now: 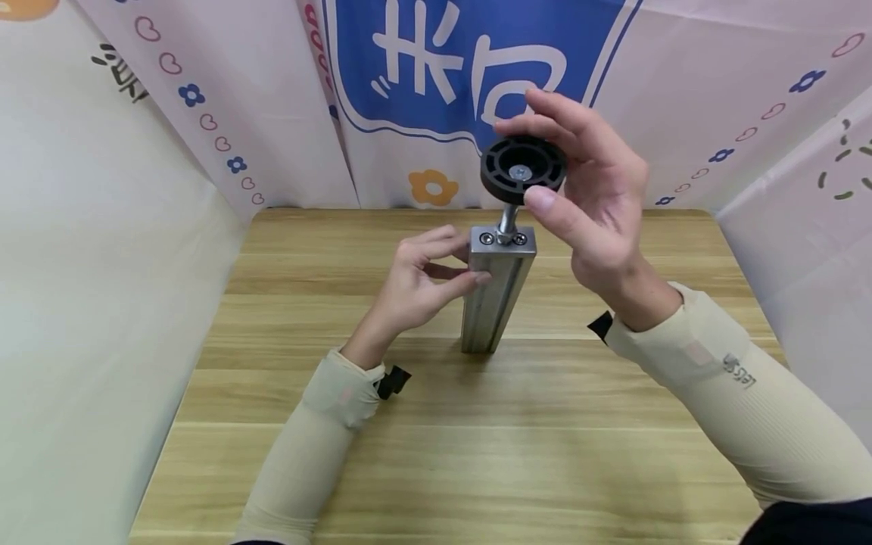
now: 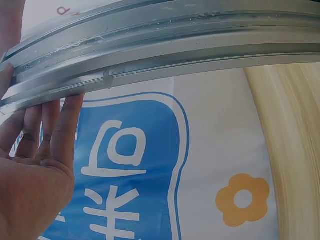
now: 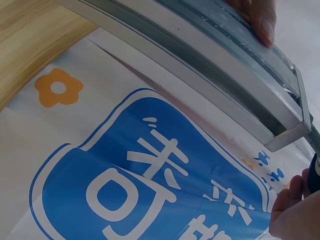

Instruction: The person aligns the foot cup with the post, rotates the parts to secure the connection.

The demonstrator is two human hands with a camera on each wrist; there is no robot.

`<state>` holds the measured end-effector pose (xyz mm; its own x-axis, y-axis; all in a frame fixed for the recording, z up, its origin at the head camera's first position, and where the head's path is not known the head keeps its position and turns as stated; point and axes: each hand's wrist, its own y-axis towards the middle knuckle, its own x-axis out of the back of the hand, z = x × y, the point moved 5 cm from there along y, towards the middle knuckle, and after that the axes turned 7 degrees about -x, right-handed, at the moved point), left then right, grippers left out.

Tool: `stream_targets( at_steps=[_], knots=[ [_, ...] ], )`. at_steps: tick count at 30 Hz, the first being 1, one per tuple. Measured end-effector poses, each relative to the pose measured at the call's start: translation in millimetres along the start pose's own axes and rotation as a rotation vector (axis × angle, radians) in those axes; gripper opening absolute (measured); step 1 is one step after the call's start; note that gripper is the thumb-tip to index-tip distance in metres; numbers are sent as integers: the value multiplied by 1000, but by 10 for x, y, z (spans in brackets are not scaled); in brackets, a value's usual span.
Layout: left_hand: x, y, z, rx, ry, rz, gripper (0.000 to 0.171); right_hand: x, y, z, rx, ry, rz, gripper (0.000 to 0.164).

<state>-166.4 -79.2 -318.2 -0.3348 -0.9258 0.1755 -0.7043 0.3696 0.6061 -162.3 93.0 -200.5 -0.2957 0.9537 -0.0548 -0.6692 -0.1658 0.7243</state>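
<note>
Pale printed fabric (image 1: 286,98) walls me in on the sides and back, and the stretch facing me carries a blue panel (image 1: 470,76) with large white characters (image 1: 422,49), which I cannot read with certainty, and an orange flower (image 1: 432,188) below them. Under my arms lies the wood-grain table (image 1: 511,454). I wear cream sleeves (image 1: 736,393); the right one bears small dark lettering (image 1: 739,371) that starts with "Lets", the rest too small to be sure of. The grooved metal profile (image 1: 487,295) stands upright on the table, between my hands. My right hand (image 1: 602,197) is partly closed, thumb and fingers gripping the rim of a black round foot (image 1: 493,170) above it. My left hand (image 1: 417,291) pinches the profile near its top, thumb on one face and fingers on another. A threaded stem (image 1: 508,219) joins the foot to the profile's end, where two small screws (image 1: 486,238) flank it. A pale cross-head screw (image 1: 520,172) sits recessed in the foot's hollow centre.
</note>
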Motion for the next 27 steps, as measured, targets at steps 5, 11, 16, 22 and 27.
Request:
stream_targets(
  at_steps=[5, 11, 16, 22, 27],
  knots=[
    [1, -1, 6, -4, -2, -1, 39, -6, 13, 7, 50, -56, -7, 62],
    [6, -7, 4, 0, 6, 1, 40, -21, 5, 16, 5, -107, -50, 62],
    [9, -7, -10, -2, 10, 1, 41, -25, -5, -1, 2, -186, -69, 66],
    [4, -9, -7, -1, 4, 0, 41, -28, -10, -25, -9, -250, -75, 82],
    [3, -8, -1, -2, 1, -2, 42, -35, 2, -29, -2, -199, -59, 78]
  ],
)
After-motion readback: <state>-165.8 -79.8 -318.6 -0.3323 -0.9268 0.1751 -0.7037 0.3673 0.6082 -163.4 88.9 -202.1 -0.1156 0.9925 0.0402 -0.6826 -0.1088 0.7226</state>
